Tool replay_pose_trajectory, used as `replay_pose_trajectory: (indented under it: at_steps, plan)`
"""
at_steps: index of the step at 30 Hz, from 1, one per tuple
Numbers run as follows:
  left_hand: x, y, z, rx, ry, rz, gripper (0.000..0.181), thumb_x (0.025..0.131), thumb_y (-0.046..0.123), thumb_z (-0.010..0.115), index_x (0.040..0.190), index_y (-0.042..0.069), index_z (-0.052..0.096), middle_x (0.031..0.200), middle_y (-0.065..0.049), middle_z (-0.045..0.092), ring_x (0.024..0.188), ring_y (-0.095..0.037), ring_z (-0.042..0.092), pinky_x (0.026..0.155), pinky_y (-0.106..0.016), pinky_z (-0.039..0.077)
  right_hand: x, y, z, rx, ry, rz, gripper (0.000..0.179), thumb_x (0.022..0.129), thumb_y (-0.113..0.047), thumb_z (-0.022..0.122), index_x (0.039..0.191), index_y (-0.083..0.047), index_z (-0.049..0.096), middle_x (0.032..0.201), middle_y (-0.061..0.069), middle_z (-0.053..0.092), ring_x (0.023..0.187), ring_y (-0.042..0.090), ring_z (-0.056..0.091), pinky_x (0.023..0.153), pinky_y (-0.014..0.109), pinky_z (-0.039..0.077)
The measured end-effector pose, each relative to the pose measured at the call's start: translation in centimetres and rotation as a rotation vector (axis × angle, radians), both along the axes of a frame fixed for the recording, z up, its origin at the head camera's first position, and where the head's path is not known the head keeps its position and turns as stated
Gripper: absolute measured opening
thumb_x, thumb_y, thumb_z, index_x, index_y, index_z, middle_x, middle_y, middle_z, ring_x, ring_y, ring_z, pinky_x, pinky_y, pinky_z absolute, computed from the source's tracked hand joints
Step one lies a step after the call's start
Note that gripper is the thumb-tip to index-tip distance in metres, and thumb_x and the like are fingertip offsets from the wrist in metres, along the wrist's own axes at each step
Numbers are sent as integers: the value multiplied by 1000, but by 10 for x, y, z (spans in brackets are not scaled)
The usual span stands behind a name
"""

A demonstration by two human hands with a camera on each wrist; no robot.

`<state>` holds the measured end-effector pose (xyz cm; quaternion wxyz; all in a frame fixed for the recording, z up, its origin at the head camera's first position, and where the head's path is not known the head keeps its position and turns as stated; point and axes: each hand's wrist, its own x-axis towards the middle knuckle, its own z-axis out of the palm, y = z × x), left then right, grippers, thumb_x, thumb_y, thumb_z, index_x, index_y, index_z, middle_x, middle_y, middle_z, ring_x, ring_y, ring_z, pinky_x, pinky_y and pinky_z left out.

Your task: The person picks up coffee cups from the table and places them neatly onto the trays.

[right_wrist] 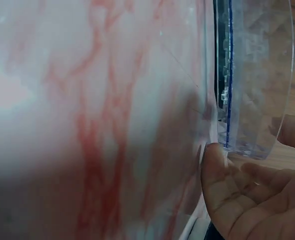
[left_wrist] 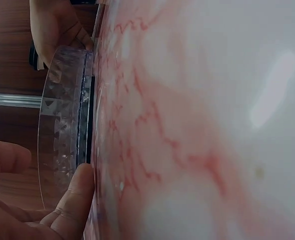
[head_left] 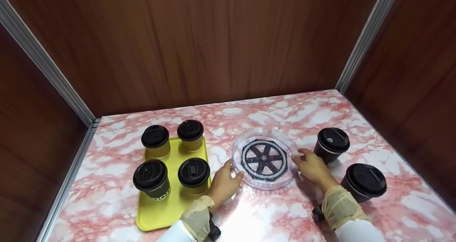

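A clear round plastic turntable tray with a black spoked base sits on the marbled table between both hands. My left hand holds its left side; one finger lies at the tray's lower edge and the thumb stands up near the rim. My right hand holds the opposite side, with a fingertip low at the base and another digit at the clear wall. Close beside the right hand stand two black lidded paper cups, one behind and one in front.
A yellow tray lies left of the left hand. It carries several black-lidded paper cups, the nearest being a yellow-bodied one and a dark one. Brown wood-grain panels enclose the table at the back and sides.
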<state>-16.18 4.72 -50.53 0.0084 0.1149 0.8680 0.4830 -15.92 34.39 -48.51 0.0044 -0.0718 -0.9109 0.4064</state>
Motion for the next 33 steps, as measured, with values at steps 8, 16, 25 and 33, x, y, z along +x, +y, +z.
replay_pose_trajectory:
  at_steps: [8,16,25,33]
  plan:
    - [-2,2,0,-4,15,-16,61,91,19,65,141,-6,41,125,-23,59,118,-34,54,102,-46,41,-1,1,-2,76,55,27,46,100,-19,49,137,8,47,117,30,61,99,37,62,90,50,48]
    - [-1,2,4,-32,-8,-10,63,92,20,64,143,-7,39,127,-22,58,120,-35,53,104,-45,40,0,1,-4,118,89,35,43,100,-17,48,135,8,49,118,31,61,113,45,55,98,56,41]
    - [1,1,5,-27,-12,-13,65,92,19,63,143,-9,37,129,-24,57,121,-37,51,106,-46,38,1,0,-6,119,97,45,43,100,-16,49,135,9,49,118,31,61,113,45,56,97,56,41]
    - [6,-6,2,-59,24,7,63,91,19,63,142,-9,39,129,-24,57,123,-38,50,105,-46,38,2,-8,-7,82,71,56,45,101,-16,46,138,9,45,121,33,58,112,43,55,97,55,42]
